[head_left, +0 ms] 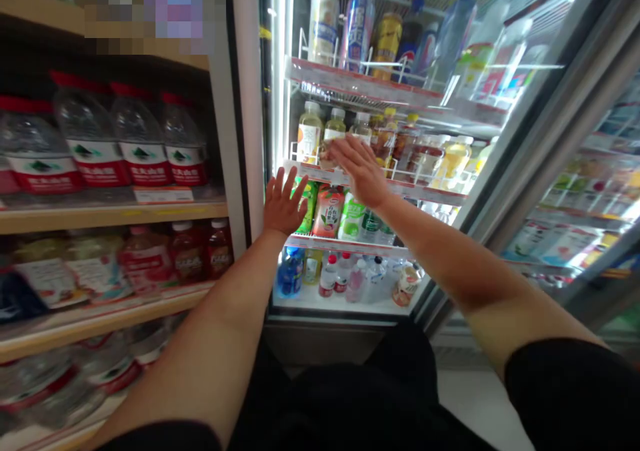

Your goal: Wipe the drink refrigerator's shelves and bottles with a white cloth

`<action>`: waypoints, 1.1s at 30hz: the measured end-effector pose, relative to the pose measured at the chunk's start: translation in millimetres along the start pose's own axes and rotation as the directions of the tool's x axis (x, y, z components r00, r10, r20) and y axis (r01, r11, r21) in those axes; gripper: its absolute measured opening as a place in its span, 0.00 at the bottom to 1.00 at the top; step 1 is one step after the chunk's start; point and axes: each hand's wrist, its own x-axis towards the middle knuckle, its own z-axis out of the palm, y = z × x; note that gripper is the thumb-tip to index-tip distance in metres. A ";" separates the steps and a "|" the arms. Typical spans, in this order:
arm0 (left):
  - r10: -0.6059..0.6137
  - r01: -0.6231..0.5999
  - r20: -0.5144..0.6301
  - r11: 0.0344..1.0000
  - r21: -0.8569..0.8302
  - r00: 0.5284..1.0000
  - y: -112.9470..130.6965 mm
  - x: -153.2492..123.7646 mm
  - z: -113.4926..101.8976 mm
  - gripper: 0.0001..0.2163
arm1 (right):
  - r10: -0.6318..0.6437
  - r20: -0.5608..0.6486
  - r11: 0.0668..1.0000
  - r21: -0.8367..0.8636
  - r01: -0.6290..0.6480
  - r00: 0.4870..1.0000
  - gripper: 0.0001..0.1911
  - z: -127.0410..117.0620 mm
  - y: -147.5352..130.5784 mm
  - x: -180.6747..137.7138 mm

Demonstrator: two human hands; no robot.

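Note:
My left hand (286, 201) is open, fingers spread, at the left edge of a lit drinks fridge (345, 243). Beside it on the third shelf stand a green drink pack (309, 204) and a red-and-green drink pack (329, 211). My right hand (363, 171) is held out flat before the second shelf, fingers stretched and close together. Its fingertips overlap a bottle with a pale yellow drink (335, 123); I cannot tell whether they touch it. To the left is a bottle with a white label (310, 131).
Cans (357, 31) and bottles fill the top shelf. Small bottles (329, 276) and a paper tub (406, 284) are on the fridge floor. A wooden rack of large red-capped water bottles (143, 137) stands left. A metal door frame (530, 117) slants along the right.

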 end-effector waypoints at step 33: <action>-0.024 0.024 0.007 0.999 -0.021 1.000 1.1 -0.8 -0.7 0.26 | 0.035 0.016 0.999 0.030 -0.035 0.999 0.29 10.8 -12.6 -27.0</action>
